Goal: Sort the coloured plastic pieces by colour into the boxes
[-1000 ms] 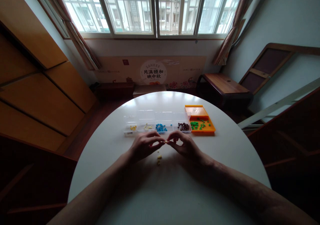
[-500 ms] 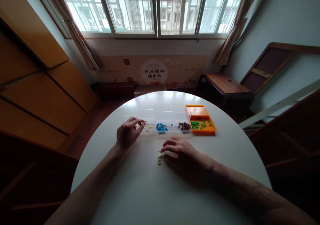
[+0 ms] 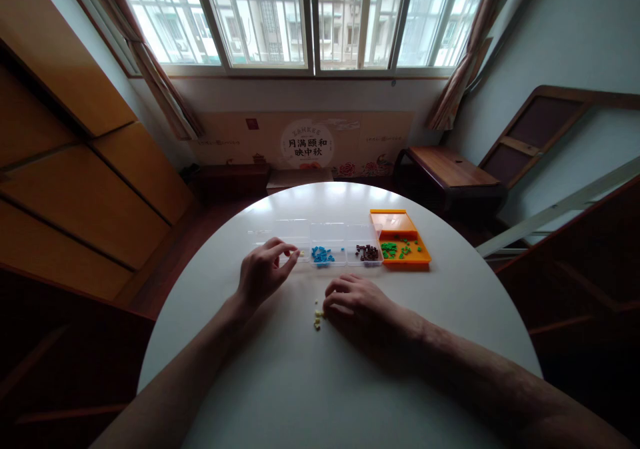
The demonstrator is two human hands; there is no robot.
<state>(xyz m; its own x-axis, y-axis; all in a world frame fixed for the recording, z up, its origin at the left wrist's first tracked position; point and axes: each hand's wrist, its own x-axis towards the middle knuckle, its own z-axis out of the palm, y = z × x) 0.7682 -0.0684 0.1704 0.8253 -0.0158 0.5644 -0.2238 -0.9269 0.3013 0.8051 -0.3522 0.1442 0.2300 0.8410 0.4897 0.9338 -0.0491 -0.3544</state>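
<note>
My left hand (image 3: 261, 274) hovers at the front of a clear box (image 3: 295, 236) holding pale yellow pieces, its thumb and fingers loosely apart with nothing visible between them. My right hand (image 3: 353, 300) lies palm down on the white round table (image 3: 320, 382). Its fingers are curled in, and the tips touch a small heap of pale yellow pieces (image 3: 317, 318). Whether they pinch one is hidden.
A row of clear boxes runs across the table, one with blue pieces (image 3: 323, 256) and one with brown pieces (image 3: 369, 253). To their right sits an orange tray (image 3: 417, 257) of green pieces. Beyond the table are a wooden side table (image 3: 450, 168), the windows and wooden cabinets on the left.
One second ago both hands pinched one small yellow piece between them. The left hand then went to the pale yellow box. The right hand dropped to the heap and curled its fingers.
</note>
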